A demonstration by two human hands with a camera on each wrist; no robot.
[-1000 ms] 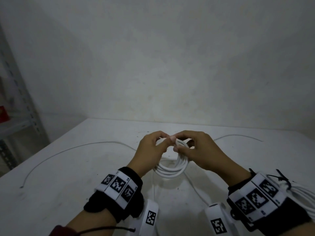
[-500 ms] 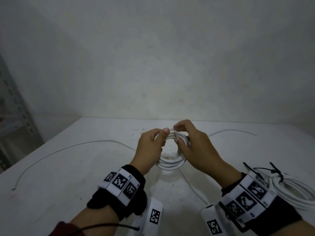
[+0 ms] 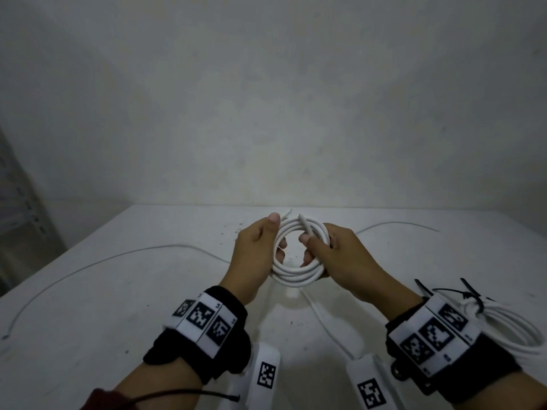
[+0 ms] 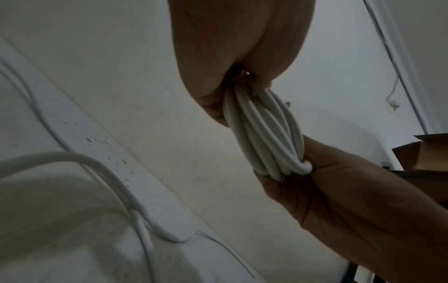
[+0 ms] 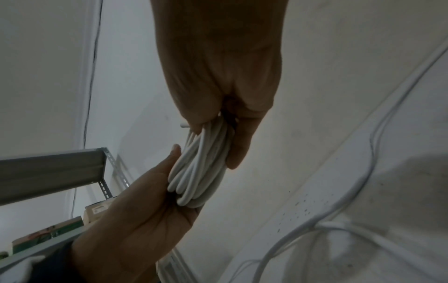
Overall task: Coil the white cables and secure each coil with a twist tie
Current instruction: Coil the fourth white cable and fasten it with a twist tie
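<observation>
Our left hand (image 3: 256, 253) grips the white cable coil (image 3: 299, 273) on its left side. Our right hand (image 3: 340, 258) pinches its right side, coil held between both above the table (image 3: 118, 291).

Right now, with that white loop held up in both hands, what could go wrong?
The coil has no tie on it yet; only the left hand and right hand grip its two sides. If either grip slackens, the turns will probably spring apart. Two loose cable ends stick up at the top and could slip out. Reaching for a tie would leave one hand holding everything.
</observation>
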